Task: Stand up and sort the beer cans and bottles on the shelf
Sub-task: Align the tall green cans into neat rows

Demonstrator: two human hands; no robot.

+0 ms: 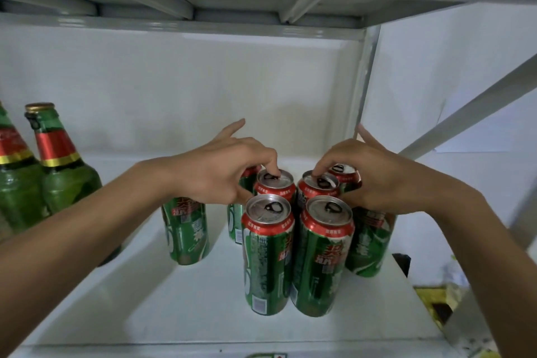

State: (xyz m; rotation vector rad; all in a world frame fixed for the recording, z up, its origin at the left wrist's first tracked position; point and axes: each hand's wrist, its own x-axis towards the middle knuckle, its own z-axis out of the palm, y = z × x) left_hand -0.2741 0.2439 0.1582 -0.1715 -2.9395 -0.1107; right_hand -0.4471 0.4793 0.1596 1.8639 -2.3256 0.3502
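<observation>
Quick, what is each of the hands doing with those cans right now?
Left hand: fingers curled over the back-left can, fingertip on its top; a firm grip cannot be told.
Right hand: fingertip on the back-right can; grip likewise unclear.

Two bare, sleeveless forearms

The left hand covers the top of the can nearest the shelf's left half, and most of another can behind it; the right hand hides the top of the can by the shelf's right edge; the far-left bottle is cut by the frame's edge; label print is too blurred to read; clutter beyond the right edge is indistinct.
</observation>
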